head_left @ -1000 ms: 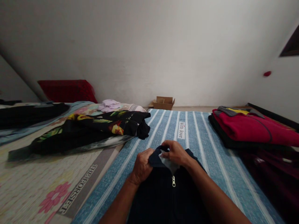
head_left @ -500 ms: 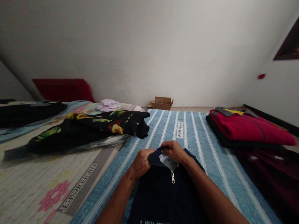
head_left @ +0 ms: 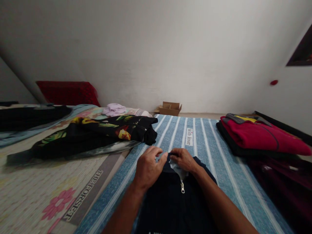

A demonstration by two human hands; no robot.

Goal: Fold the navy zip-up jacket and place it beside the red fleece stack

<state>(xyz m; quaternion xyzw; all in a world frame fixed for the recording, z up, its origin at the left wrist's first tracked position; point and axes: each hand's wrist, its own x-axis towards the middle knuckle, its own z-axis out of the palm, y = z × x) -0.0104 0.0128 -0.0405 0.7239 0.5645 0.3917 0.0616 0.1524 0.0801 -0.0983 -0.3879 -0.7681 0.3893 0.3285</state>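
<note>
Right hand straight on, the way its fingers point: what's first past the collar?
Likely the left hand, thumb first: it sits at the navy collar, right beside the right hand. Depth is unclear.

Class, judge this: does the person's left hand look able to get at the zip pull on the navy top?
Probably yes: the left hand is near the collar, the zip pull lies uncovered, and the right forearm passes beside it.

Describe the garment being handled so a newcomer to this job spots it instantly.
Start at the blue striped bedding. At its near end, a dark navy garment lies beneath the left hand and right hand. Its pale zip pull below an open collar sets it apart from the black floral garment and folded red garment.
</note>
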